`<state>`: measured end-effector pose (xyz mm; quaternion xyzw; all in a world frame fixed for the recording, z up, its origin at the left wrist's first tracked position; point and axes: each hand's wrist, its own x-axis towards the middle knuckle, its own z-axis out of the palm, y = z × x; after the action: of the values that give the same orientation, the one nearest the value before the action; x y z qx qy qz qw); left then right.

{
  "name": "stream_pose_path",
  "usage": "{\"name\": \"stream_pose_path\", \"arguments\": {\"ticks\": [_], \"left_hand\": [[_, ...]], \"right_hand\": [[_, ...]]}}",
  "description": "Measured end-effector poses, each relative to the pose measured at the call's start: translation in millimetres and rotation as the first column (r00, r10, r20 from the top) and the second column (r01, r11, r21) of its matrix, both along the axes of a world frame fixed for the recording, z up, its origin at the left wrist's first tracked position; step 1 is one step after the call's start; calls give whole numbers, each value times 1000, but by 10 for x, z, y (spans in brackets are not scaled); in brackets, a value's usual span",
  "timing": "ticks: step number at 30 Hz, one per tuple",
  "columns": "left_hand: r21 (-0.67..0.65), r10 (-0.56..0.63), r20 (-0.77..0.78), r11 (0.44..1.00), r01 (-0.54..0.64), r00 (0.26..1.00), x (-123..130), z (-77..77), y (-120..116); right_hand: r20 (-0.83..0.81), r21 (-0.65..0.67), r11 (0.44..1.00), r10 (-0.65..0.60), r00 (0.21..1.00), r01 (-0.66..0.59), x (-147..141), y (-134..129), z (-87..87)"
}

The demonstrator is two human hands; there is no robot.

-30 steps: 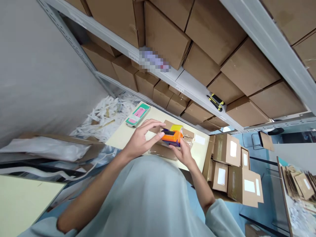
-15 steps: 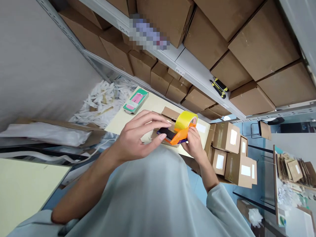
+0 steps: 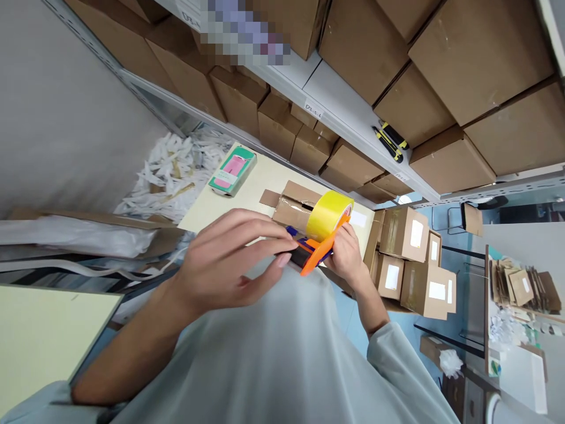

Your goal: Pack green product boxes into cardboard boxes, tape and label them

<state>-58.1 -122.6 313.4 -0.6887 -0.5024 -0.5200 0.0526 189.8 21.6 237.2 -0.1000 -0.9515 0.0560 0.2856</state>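
My right hand (image 3: 348,252) grips an orange and dark blue tape dispenser (image 3: 321,254) loaded with a wide roll of yellow tape (image 3: 329,215). The thumb and fingertips of my left hand (image 3: 233,259) close in a pinch at the dispenser's black front end. Whether a tape end lies between them is too small to make out. Beyond the dispenser, a brown cardboard box (image 3: 295,207) lies on the pale yellow table (image 3: 265,171), partly covered by the roll and my left hand.
A green box with a pink panel (image 3: 233,171) lies at the table's far left. Shredded paper (image 3: 170,168) is heaped beside it. Ahead, a shelf (image 3: 333,97) holds cartons and two yellow-black utility knives (image 3: 391,141). Labelled cartons (image 3: 408,259) are stacked to the right.
My left fingers and thumb have drawn together onto the dispenser's front end. The dispenser has turned and come slightly closer to me, showing more of the box behind. The view has shifted a little.
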Motion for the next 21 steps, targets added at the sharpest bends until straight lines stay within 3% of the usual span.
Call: {"name": "stream_pose_path", "arguments": {"ticks": [5, 11, 21], "left_hand": [[4, -18, -81, 1000, 18, 997, 75, 103, -124], [8, -30, -63, 1000, 30, 998, 133, 87, -236], [-67, -18, -136, 998, 9, 991, 119, 89, -397]], "right_hand": [[-3, -4, 1000, -14, 1000, 14, 98, -48, -92], [-102, 24, 998, -50, 994, 53, 143, -143, -133], [10, -49, 998, -29, 1000, 29, 202, -245, -293]]}}
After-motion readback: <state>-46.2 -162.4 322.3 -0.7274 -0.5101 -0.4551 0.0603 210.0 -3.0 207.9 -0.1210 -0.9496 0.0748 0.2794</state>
